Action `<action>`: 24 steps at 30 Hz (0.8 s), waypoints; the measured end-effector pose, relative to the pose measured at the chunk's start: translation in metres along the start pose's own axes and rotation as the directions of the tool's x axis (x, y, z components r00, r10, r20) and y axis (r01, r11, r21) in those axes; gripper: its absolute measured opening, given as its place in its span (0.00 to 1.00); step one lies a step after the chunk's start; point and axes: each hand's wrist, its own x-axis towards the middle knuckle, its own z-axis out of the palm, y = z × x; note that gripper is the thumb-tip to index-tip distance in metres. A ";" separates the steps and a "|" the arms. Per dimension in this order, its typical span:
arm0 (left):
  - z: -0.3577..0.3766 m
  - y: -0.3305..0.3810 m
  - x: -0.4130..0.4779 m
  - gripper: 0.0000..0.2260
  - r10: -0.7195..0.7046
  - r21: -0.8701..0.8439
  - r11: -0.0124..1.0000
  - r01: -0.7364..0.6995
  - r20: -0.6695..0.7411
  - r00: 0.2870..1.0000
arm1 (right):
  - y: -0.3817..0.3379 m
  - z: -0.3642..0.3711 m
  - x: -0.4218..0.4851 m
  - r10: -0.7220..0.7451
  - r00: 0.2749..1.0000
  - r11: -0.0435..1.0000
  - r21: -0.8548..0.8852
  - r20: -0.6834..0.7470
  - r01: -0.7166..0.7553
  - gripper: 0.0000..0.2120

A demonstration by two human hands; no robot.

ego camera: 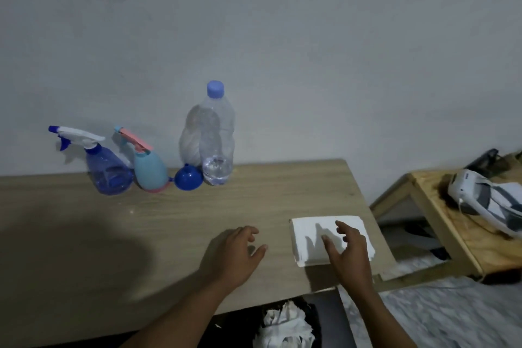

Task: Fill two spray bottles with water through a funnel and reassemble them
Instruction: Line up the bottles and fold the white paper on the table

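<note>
wood-grain table [84, 234] with a row at the back by the wall: blue spray bottle [108, 169], teal spray bottle [149, 169], blue funnel [188, 177] on its side, capped water bottle [214, 138]. i see the left hand [237, 251] loose-fingered, holding nothing. the right hand [348, 251] is spread over the folded white tissue [308, 237]; i cannot tell whether it touches.

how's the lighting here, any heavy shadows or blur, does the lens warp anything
Head view: dim, bluish light; a broad dark shadow covers the table at near left; the right hand casts finger shadows on the white napkin stack; the blue spray bottle looks soft; the wide lens tilts the table's far edge.
</note>
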 end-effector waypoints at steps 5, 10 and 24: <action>0.052 0.041 0.017 0.13 0.013 0.076 0.997 -0.012 -0.018 1.000 | 0.057 -0.037 0.033 -0.004 1.000 0.992 -0.128 0.027 0.007 0.17; 0.100 0.065 0.038 0.12 -0.053 0.135 0.989 0.066 -0.102 0.993 | 0.085 -0.055 0.068 0.013 0.989 0.966 -0.256 0.148 0.026 0.17; 0.144 0.079 0.063 0.02 -0.151 0.298 0.928 0.224 -0.249 0.957 | 0.104 -0.068 0.107 0.090 0.929 0.967 -0.254 0.359 0.005 0.23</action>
